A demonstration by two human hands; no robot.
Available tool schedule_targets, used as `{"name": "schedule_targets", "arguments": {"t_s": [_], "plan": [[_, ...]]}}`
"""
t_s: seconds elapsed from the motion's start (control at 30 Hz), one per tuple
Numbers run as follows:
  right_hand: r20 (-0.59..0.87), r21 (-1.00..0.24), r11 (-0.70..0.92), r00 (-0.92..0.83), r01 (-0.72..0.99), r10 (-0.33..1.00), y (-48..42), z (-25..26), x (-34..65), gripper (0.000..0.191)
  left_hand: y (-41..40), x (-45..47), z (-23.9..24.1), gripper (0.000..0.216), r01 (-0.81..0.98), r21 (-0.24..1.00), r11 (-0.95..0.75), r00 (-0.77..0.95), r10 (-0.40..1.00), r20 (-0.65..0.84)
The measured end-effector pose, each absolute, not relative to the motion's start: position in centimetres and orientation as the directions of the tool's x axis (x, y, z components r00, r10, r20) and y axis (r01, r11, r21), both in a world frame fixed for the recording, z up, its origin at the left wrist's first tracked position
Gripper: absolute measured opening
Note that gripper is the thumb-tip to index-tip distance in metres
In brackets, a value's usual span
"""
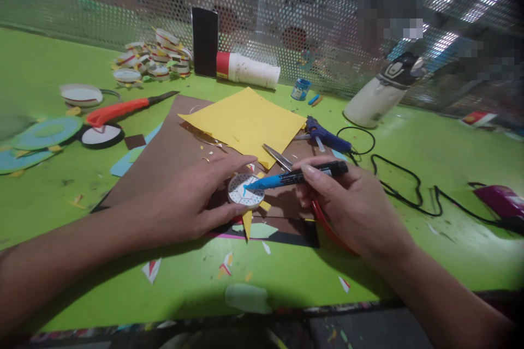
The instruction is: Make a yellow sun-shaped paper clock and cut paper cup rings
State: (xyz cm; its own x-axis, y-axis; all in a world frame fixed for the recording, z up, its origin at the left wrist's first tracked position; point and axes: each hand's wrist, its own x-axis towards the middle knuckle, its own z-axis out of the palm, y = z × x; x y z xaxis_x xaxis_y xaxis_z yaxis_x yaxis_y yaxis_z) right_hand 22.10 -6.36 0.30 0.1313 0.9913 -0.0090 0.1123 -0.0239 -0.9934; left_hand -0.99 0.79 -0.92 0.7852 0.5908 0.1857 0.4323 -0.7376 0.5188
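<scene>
Between the thumb and fingers of my left hand (208,191) is a small round white disc (235,194), with dark specks round its rim and yellow paper points sticking out. My right hand (339,202) grips a blue marker (286,177), its tip on the middle of the disc beside a short blue mark. Scissors (278,158) with red handles lie beneath my right hand, which partly hides them. Just behind the disc is a yellow paper sheet (245,120), lying on a brown board (164,158).
A glue gun (327,133) with a black cord lies right of the sheet. Further back are a phone (205,41), stacked paper cups (249,68), a paint jar (301,89) and a large jug (379,90). An orange-handled knife (123,112) and piled paper rings (158,57) are at left.
</scene>
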Motion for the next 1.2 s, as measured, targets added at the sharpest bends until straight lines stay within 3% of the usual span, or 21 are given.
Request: {"name": "schedule_targets", "arguments": {"t_s": [1.2], "plan": [[0.008,-0.995,-0.002,0.097,0.099,0.995,-6.61,0.38,22.18,0.018,0.84,-0.9,-1.02,0.052,0.423,0.548,-0.722,0.781,0.597,0.183]]}}
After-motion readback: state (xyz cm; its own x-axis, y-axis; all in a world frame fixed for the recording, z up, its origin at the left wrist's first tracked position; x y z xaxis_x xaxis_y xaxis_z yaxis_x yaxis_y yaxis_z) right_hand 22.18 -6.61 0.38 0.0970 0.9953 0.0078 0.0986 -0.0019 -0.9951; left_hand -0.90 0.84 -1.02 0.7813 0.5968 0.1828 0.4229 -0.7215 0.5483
